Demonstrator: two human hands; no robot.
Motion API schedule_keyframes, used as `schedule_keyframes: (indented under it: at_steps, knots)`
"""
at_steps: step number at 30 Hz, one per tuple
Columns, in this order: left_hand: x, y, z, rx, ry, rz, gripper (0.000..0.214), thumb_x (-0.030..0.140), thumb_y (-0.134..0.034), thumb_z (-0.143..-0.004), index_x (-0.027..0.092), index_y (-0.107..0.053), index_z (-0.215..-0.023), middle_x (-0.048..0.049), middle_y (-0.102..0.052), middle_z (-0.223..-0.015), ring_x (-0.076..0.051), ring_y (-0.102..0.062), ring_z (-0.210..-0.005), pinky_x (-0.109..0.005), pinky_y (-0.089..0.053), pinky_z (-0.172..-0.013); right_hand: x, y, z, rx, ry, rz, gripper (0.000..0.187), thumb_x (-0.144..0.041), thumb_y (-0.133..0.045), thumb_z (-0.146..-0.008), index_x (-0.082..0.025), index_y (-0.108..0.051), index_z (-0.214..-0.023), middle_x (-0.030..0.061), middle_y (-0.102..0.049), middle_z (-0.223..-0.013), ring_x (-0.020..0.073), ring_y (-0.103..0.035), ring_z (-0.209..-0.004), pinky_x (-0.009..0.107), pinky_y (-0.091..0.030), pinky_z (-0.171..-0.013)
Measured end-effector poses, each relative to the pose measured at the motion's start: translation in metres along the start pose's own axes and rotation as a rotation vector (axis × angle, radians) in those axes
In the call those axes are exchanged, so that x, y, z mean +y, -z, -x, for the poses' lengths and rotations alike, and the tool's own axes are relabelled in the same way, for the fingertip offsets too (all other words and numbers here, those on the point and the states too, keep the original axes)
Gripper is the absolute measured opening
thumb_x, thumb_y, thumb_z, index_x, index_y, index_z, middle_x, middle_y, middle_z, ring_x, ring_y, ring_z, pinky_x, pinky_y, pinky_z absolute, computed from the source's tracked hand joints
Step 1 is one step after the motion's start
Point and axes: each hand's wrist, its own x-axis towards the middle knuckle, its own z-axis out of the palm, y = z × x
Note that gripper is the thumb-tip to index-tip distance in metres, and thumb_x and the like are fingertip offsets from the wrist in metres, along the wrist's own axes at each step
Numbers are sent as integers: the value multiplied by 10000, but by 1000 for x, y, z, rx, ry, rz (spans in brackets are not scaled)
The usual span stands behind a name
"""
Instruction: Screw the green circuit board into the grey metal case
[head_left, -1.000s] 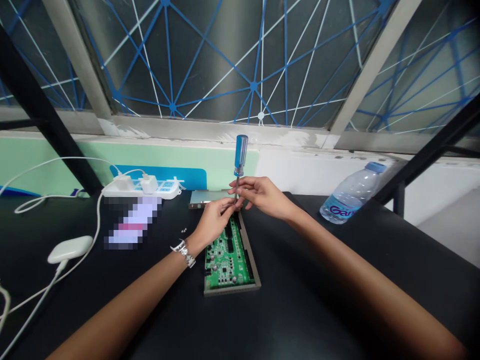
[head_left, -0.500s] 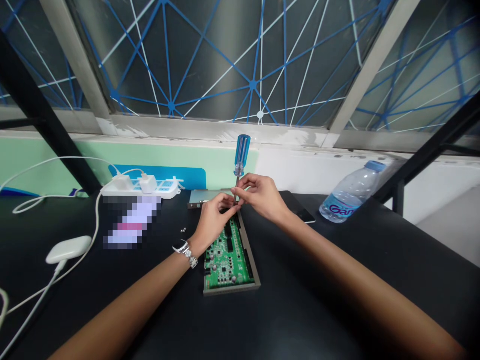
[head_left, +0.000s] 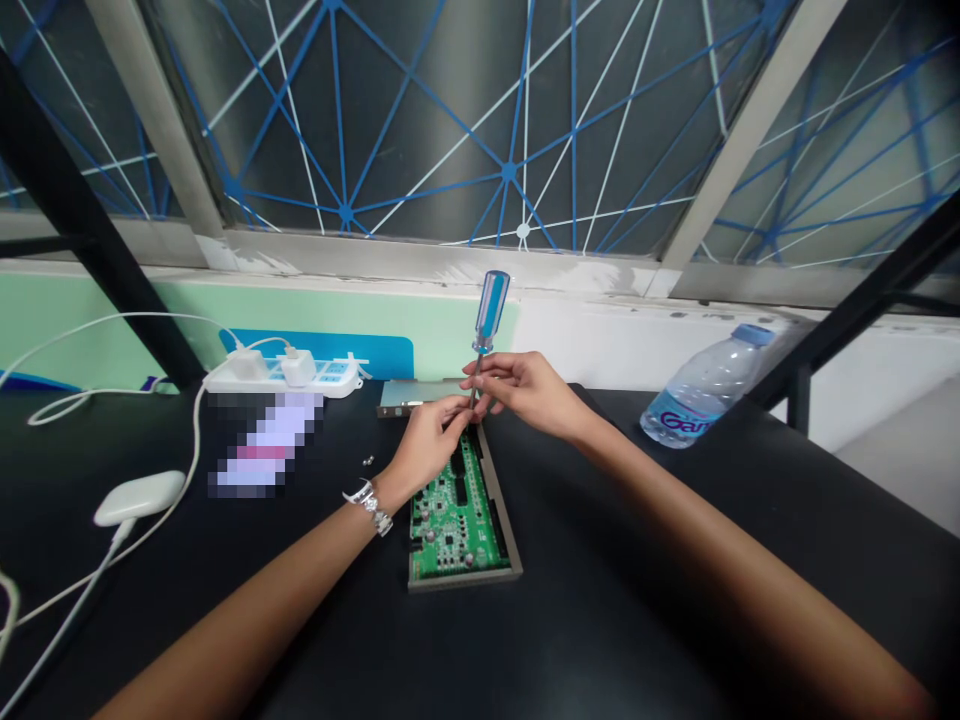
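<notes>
A screwdriver (head_left: 492,312) with a clear and blue handle stands nearly upright, leaning slightly right, above the far end of a green circuit board (head_left: 450,530). The board lies in a shallow grey metal casing (head_left: 504,577). My right hand (head_left: 529,390) pinches the screwdriver's shaft with thumb and fingers below the handle. At the shaft's low end, the fingertips of my left hand (head_left: 433,432) are closed around it. The tip is hidden behind the fingers, and I cannot make out any screw there. A silver watch (head_left: 370,505) is on my left wrist.
Small metal screws (head_left: 367,461) lie left of the board. Behind it is a flat metal piece (head_left: 405,394). A power strip (head_left: 330,376), a blurred phone-like shape (head_left: 270,445) and a white charger (head_left: 141,498) with cables are on the left. A water bottle (head_left: 701,390) leans at right.
The screwdriver's handle has turned and tilts a little more to the right. My right fingers have shifted along the shaft and extended more. My left hand stays at the low end.
</notes>
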Motion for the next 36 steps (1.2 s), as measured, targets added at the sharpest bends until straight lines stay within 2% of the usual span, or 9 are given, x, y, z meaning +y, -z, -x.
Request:
schedule_keyframes:
  at_steps: [5,8,12,16,21,25,29,31,36]
  knots:
    - [2,-2,1,34,-39,-36,182,250,-571,-915,166,-662,-1049,-79,-726,-1059,-211,-683,-1010,-334,-501,-950,8,-3,-2,90,90,17,151,-288,-670,-818,-143,-640,-849,26,-675,-707,148,-676,-609,269,-537,-593]
    - [2,-4,1,122,-33,-53,143,261,-666,-852,172,-637,-961,-60,-727,-957,-204,-697,-907,-319,-533,-869,11,-6,-3,137,119,51,169,-317,-686,-805,-165,-615,-794,12,-651,-685,145,-659,-600,270,-525,-589]
    - [1,-3,1,180,-2,-79,120,285,-674,-844,167,-649,-853,-46,-721,-829,-196,-697,-782,-299,-542,-757,12,-11,-3,227,145,123,228,-368,-698,-798,-178,-582,-746,13,-629,-689,143,-638,-588,271,-506,-563]
    - [0,-1,0,168,5,-62,120,275,-663,-849,160,-695,-844,-67,-750,-855,-221,-709,-817,-318,-544,-786,9,-14,-3,283,152,160,254,-381,-692,-802,-186,-553,-718,7,-603,-662,143,-633,-585,271,-506,-558]
    - [-2,0,1,139,14,-27,180,313,-654,-859,152,-723,-902,-82,-762,-919,-244,-709,-874,-326,-543,-805,1,-11,0,127,134,218,209,-323,-621,-849,-168,-639,-987,51,-698,-833,166,-684,-642,299,-543,-622]
    - [0,1,1,68,-3,-70,187,288,-593,-902,167,-731,-941,-70,-759,-944,-234,-704,-887,-321,-534,-826,-2,-13,1,204,96,193,162,-317,-630,-842,-157,-654,-825,49,-698,-731,181,-694,-586,299,-539,-581]
    - [0,1,1,61,-4,-71,202,269,-563,-916,171,-727,-983,-73,-759,-959,-234,-709,-899,-344,-535,-871,1,-17,-1,323,71,181,264,-391,-696,-801,-163,-603,-705,50,-668,-674,172,-668,-536,287,-512,-512]
    - [-1,1,1,67,3,-56,209,271,-568,-913,167,-724,-1004,-79,-762,-967,-240,-711,-915,-355,-535,-883,3,-15,-2,302,97,190,273,-415,-694,-805,-167,-602,-738,51,-670,-705,167,-668,-575,285,-522,-537]
    - [0,1,1,60,17,-53,206,274,-568,-914,164,-722,-996,-80,-765,-957,-241,-715,-928,-361,-537,-883,-5,-1,-4,204,156,145,309,-435,-649,-843,-185,-588,-1014,74,-669,-981,161,-675,-691,264,-537,-537]
